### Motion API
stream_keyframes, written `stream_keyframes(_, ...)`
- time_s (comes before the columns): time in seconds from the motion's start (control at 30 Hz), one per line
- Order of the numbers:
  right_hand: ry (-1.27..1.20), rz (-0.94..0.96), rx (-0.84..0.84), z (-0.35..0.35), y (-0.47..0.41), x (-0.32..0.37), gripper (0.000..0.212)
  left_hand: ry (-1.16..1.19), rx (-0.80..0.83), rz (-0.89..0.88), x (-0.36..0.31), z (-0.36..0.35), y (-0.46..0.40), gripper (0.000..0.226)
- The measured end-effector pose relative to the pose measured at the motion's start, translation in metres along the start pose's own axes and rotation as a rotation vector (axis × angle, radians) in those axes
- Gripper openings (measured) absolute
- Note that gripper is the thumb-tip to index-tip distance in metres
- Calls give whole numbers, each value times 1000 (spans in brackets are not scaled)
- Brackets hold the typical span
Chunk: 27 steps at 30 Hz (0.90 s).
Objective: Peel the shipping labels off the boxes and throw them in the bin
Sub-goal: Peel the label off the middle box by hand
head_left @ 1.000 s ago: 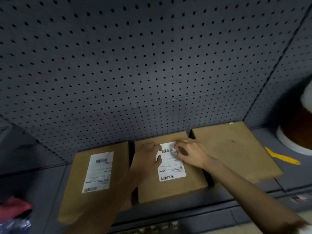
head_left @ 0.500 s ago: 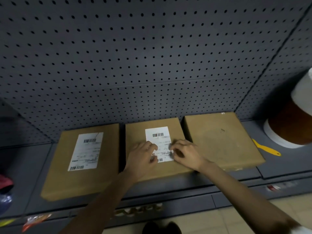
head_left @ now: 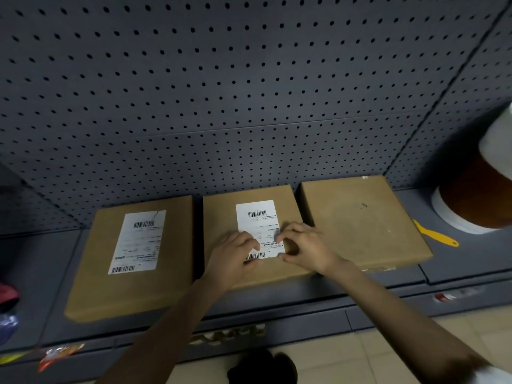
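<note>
Where both hands [head_left: 235,259] [head_left: 307,249] meet, the label [head_left: 257,220] corner is hidden.

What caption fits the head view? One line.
Both hands work at the middle box's label; left label untouched.

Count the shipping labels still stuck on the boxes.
2. One on the left box, label untouched; one on the middle box, label under both hands. The right box shows none on top; other faces are hidden.

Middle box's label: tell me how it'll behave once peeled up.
The label looks like thin paper, so probably floppy and light, apt to curl. It lies flat on the middle box, so it may tear if pulled fast.
</note>
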State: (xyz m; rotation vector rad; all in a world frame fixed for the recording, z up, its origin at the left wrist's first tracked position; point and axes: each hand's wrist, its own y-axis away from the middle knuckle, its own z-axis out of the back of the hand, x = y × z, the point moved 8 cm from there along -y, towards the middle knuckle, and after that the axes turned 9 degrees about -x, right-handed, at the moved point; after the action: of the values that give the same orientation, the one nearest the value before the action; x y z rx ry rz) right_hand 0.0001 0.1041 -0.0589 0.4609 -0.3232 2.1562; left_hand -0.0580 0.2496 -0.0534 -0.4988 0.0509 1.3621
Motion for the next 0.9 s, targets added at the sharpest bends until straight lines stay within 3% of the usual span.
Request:
stream_keyframes(0.57, 34, -143, 34, 4, 6, -2, 45, 108, 233, -158, -22, -22, -36, 27)
stream_keyframes(0.9, 38, -214, 32, 0, 5, -2, 41, 139, 186, -195, -18, -20, -38, 16)
